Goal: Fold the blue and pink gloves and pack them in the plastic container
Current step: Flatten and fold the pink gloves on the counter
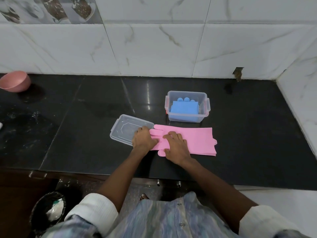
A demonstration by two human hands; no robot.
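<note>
Bin: a dark waste bin (47,213) stands on the floor at the lower left, with pale scraps inside.
Person: white rolled sleeves and a striped blue-grey garment fill the bottom edge; both bare forearms reach up onto the worktop.
Worktop: a black polished stone counter (85,134) carries everything else.
Right hand: the right hand (176,146) lies palm down on the palm part of the pink gloves (197,139), fingers spread and pressing flat, not curled round anything.
Left hand: the left hand (143,137) rests just beside the right, over the finger end of the pink gloves, its fingers bent on the rubber (whether it pinches the material or only presses cannot be told).
Pink gloves: stacked flat, lengthwise across the counter, fingers to the left, cuffs to the right, not yet folded.
Lid: a clear plastic lid (125,129) lies flat, touching the pink fingertips, partly under the left hand.
Container: the clear plastic container (187,106) stands open just beyond the pink gloves, holding the folded blue gloves (185,108).
Bowl: a pink bowl (15,81) sits tilted at the far left, near the marble-tiled wall (154,48).
</note>
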